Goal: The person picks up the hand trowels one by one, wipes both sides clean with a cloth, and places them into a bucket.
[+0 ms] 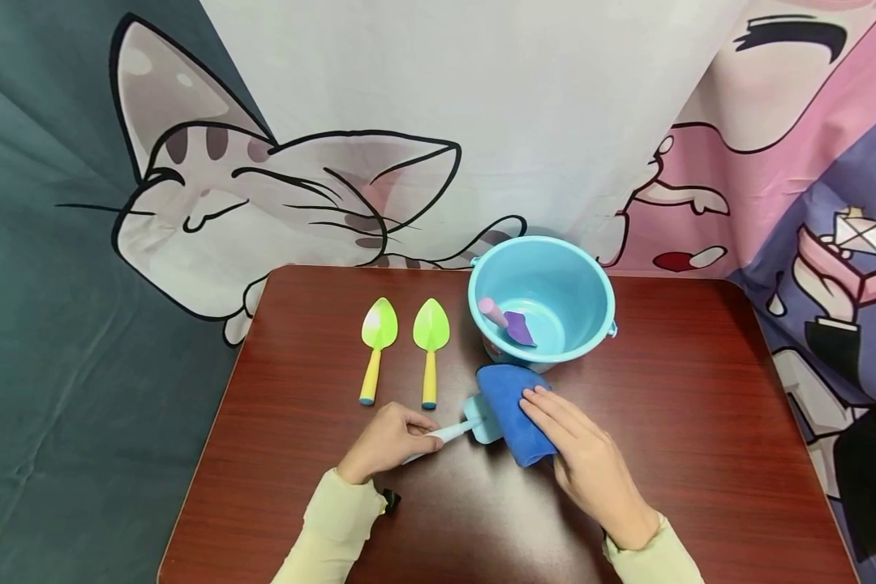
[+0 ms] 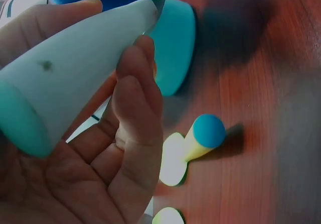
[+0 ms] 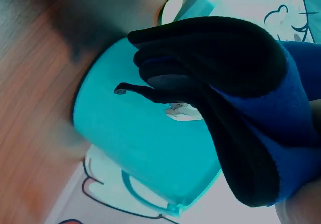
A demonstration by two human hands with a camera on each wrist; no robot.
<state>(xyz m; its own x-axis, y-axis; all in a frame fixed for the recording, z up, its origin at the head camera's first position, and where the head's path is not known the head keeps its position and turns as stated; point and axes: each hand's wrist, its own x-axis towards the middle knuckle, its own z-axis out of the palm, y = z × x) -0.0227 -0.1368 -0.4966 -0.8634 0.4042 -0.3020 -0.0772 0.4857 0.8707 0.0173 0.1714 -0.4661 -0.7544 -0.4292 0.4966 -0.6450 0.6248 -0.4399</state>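
Observation:
My left hand [image 1: 388,442] grips the pale handle of a toy shovel [image 1: 484,419] above the table, its light blue-green blade pointing right. The left wrist view shows the thumb and fingers around that white handle [image 2: 85,58]. A folded blue cloth [image 1: 511,415] covers the far part of the blade. My right hand [image 1: 591,462] holds this cloth, its fingers lying over the top and its thumb hidden. In the right wrist view the cloth [image 3: 256,58] hangs in loose folds, and the blade is hidden behind it.
Just behind the cloth stands a light blue bucket [image 1: 600,312] with a small purple shovel [image 1: 518,328] inside. Two green trowels with yellow handles, a left one [image 1: 378,328] and a right one [image 1: 431,328], lie side by side on the brown table [image 1: 299,365]. A printed curtain [image 1: 409,73] hangs behind.

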